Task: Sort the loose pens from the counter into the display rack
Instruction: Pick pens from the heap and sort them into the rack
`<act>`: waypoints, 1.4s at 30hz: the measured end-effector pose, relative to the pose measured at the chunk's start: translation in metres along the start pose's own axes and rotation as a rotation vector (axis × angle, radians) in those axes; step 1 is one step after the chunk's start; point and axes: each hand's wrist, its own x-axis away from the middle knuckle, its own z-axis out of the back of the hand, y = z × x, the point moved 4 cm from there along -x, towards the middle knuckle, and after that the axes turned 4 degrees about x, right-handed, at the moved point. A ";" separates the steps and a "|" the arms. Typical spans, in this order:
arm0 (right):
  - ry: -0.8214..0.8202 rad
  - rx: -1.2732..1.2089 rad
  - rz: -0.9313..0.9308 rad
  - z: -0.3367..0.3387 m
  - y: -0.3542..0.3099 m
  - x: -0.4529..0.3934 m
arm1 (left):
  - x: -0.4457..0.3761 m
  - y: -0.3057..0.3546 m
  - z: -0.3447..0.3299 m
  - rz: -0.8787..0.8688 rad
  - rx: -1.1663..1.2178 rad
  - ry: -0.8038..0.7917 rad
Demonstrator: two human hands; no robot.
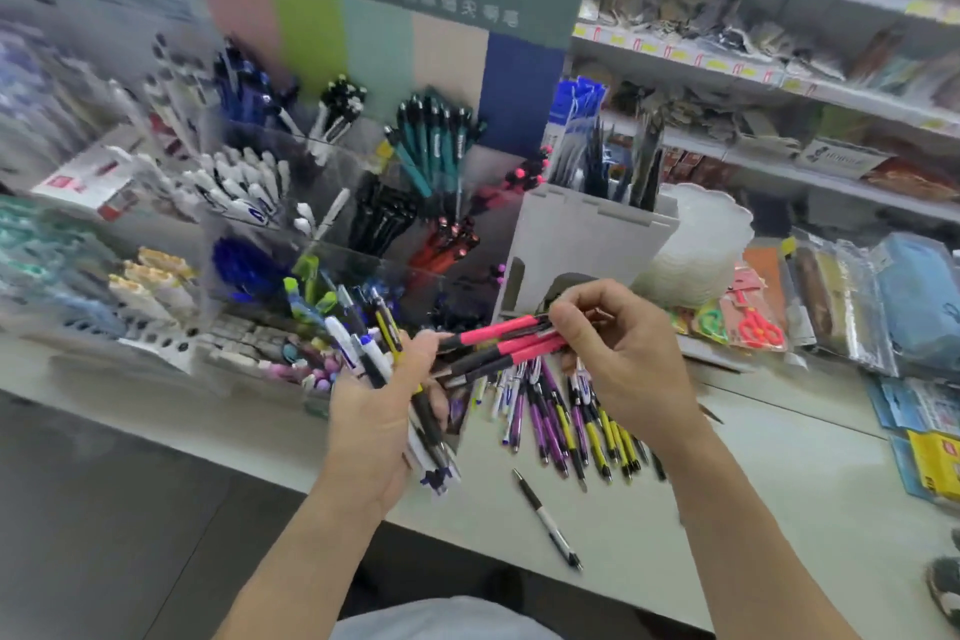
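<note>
My left hand point(371, 418) grips a mixed bundle of pens point(374, 353), white, black and yellow, fanned upward above the counter edge. My right hand point(621, 353) pinches several pink-and-black pens point(506, 343) held level, their tips reaching toward my left fingers. Under both hands a heap of loose purple, yellow and white pens point(566, 416) lies on the white counter point(779, 473). One black-and-white pen point(548, 520) lies apart near the front edge. The clear display rack point(332, 203) stands behind, its compartments holding pens grouped by colour.
A grey pen holder point(587, 234) with dark pens stands right of the rack. Stacked clear trays point(701, 244), packaged scissors point(756, 317) and bagged goods crowd the counter's right. Erasers and small items point(244, 338) sit at the rack's foot. Shelves run behind.
</note>
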 end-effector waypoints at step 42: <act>0.665 0.878 0.271 -0.076 -0.034 -0.122 | -0.072 0.097 0.020 0.495 -0.003 -0.287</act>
